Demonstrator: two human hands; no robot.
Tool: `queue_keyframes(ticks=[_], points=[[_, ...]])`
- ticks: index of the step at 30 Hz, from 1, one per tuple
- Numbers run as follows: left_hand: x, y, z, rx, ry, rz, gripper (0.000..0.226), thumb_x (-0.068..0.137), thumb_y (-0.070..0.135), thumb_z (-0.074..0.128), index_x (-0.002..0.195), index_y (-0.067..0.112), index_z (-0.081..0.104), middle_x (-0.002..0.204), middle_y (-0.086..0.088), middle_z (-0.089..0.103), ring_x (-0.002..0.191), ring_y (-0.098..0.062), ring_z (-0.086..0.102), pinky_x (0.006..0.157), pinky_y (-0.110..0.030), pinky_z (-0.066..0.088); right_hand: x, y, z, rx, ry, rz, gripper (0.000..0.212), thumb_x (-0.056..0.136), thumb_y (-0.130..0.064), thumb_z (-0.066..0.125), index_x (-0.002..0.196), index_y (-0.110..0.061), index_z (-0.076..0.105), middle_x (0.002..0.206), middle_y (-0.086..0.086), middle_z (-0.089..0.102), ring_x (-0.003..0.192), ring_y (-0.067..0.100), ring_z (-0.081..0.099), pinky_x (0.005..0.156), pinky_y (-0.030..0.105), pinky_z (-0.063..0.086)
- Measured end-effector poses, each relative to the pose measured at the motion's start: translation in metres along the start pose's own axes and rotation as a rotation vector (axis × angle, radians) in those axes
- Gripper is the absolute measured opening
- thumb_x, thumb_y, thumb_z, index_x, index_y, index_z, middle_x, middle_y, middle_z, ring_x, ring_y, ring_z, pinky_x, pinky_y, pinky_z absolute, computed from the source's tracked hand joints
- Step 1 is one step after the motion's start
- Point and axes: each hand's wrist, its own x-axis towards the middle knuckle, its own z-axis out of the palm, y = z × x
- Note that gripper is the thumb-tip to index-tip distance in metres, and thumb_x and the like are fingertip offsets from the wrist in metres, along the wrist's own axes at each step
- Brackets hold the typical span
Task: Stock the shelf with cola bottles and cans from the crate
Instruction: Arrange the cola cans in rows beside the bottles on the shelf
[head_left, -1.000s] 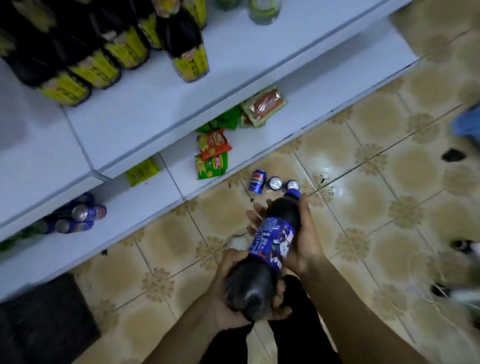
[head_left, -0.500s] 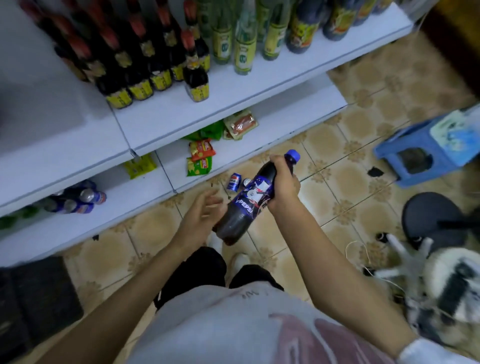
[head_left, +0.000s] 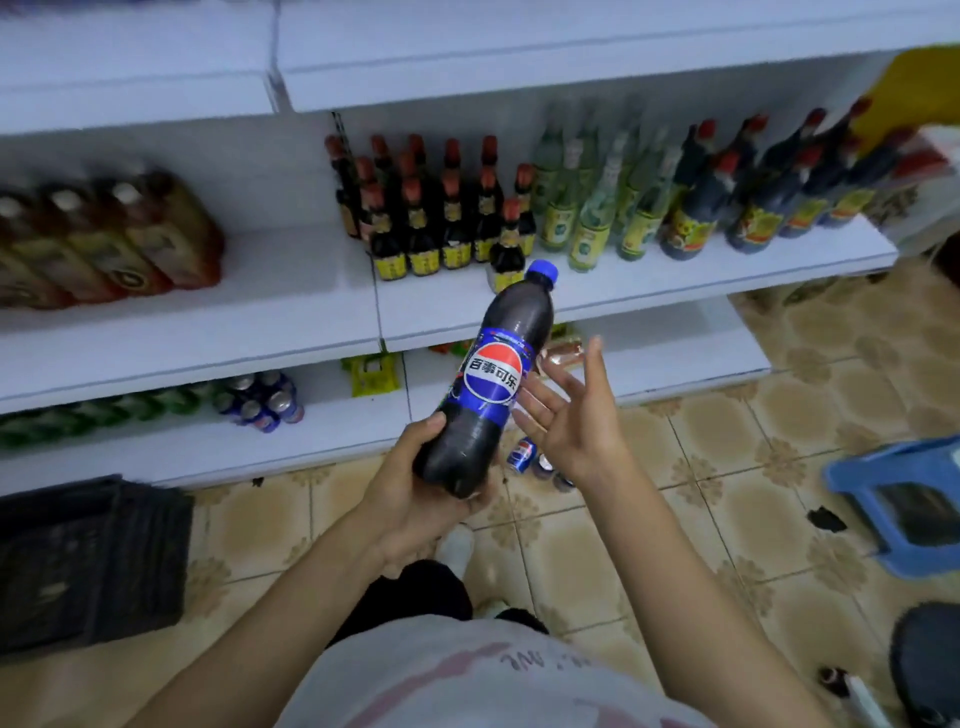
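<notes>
Floor: beige patterned tiles (head_left: 727, 467); cola cans (head_left: 522, 454) stand near the shelving's foot.
Shelving: white tiers; the middle tier (head_left: 291, 317) carries dark sauce bottles (head_left: 447, 228).
Crate: black (head_left: 88, 561), on the floor at lower left.
Cola bottle: dark liquid, blue cap, blue label with roundel facing up (head_left: 493, 384); tilted, cap toward the shelving, held in the air.
Left hand: grips the bottle's base (head_left: 415, 488).
Right hand: fingers spread, holding nothing (head_left: 571, 415), just beside the label; contact cannot be told.

Light is dim and soft, bluish on the shelf (head_left: 291, 291); shadows are weak. Blur smears the brown bottles (head_left: 104, 244); the wide lens bends the edges; the cola bottle (head_left: 493, 374) is sharp.
</notes>
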Motion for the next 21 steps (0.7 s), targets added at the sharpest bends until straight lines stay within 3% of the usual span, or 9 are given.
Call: queue_keyframes(ticks=[2,4,6,8,11,13,15,18,21], points=[[-0.012,0.010,0.001,-0.024,-0.018,0.050,0.089,0.027,0.036,0.094,0.105,0.003,0.065,0.088,-0.019,0.066,0.069,-0.024,0.066,0.064,-0.034,0.053,-0.010,0.002,0.027,-0.086,-0.143,-0.038,0.075,0.084,-0.070,0.041,0.132,-0.013,0.051,0.116,0.011,0.067,0.104,0.024,0.065,0.092,0.039,0.050],[-0.022,0.023,0.001,-0.031,-0.052,0.120,0.096,0.032,0.037,0.093,0.115,0.003,0.059,0.091,-0.020,0.065,0.069,-0.024,0.066,0.064,-0.033,0.053,-0.022,0.001,0.060,-0.198,-0.256,-0.138,0.075,0.079,-0.067,0.053,0.130,-0.012,0.055,0.111,0.010,0.069,0.102,0.026,0.066,0.090,0.039,0.051],[-0.032,0.039,0.000,-0.004,-0.101,0.218,0.096,0.036,0.039,0.092,0.118,0.004,0.057,0.092,-0.018,0.065,0.073,-0.023,0.066,0.064,-0.032,0.054,-0.032,-0.003,0.090,-0.328,-0.342,-0.268,0.065,0.077,-0.055,0.069,0.125,-0.013,0.059,0.113,0.014,0.069,0.106,0.033,0.065,0.094,0.045,0.051],[-0.042,0.061,0.000,0.030,-0.143,0.322,0.087,0.039,0.040,0.092,0.113,0.005,0.061,0.090,-0.017,0.066,0.076,-0.023,0.065,0.062,-0.031,0.055,-0.039,-0.011,0.117,-0.418,-0.399,-0.369,0.048,0.079,-0.040,0.070,0.119,-0.015,0.061,0.112,0.012,0.070,0.105,0.033,0.065,0.091,0.047,0.053],[-0.056,0.105,-0.003,0.127,-0.157,0.479,0.082,0.039,0.043,0.092,0.108,0.006,0.067,0.089,-0.016,0.068,0.078,-0.024,0.066,0.061,-0.032,0.056,-0.050,-0.025,0.164,-0.526,-0.495,-0.485,0.034,0.081,-0.035,0.064,0.111,-0.020,0.063,0.103,0.006,0.072,0.093,0.018,0.068,0.074,0.030,0.054],[-0.069,0.145,-0.004,0.223,-0.181,0.569,0.075,0.040,0.045,0.091,0.102,0.007,0.072,0.088,-0.015,0.070,0.078,-0.023,0.068,0.059,-0.029,0.056,-0.058,-0.036,0.200,-0.593,-0.574,-0.570,0.035,0.079,-0.033,0.065,0.112,-0.021,0.062,0.103,0.011,0.071,0.093,0.014,0.068,0.073,0.025,0.054],[-0.083,0.191,-0.007,0.285,-0.204,0.654,0.072,0.041,0.045,0.090,0.100,0.007,0.073,0.088,-0.014,0.071,0.074,-0.021,0.069,0.055,-0.026,0.055,-0.064,-0.043,0.242,-0.659,-0.655,-0.648,0.044,0.077,-0.028,0.069,0.118,-0.019,0.059,0.106,0.005,0.072,0.098,0.013,0.068,0.078,0.025,0.055],[-0.099,0.266,-0.019,0.441,-0.270,0.833,0.058,0.058,0.046,0.082,0.106,0.015,0.073,0.099,-0.007,0.072,0.087,-0.018,0.068,0.071,-0.028,0.056,-0.065,-0.046,0.313,-0.697,-0.744,-0.735,0.053,0.074,-0.023,0.077,0.122,-0.020,0.055,0.108,0.002,0.072,0.102,0.018,0.068,0.087,0.032,0.055],[-0.111,0.334,-0.040,0.488,-0.254,0.900,0.060,0.056,0.050,0.083,0.106,0.019,0.073,0.101,-0.006,0.072,0.091,-0.018,0.068,0.074,-0.030,0.056,-0.054,-0.038,0.388,-0.639,-0.764,-0.797,0.053,0.075,-0.013,0.077,0.123,-0.014,0.055,0.106,0.002,0.073,0.099,0.014,0.069,0.081,0.024,0.054]])
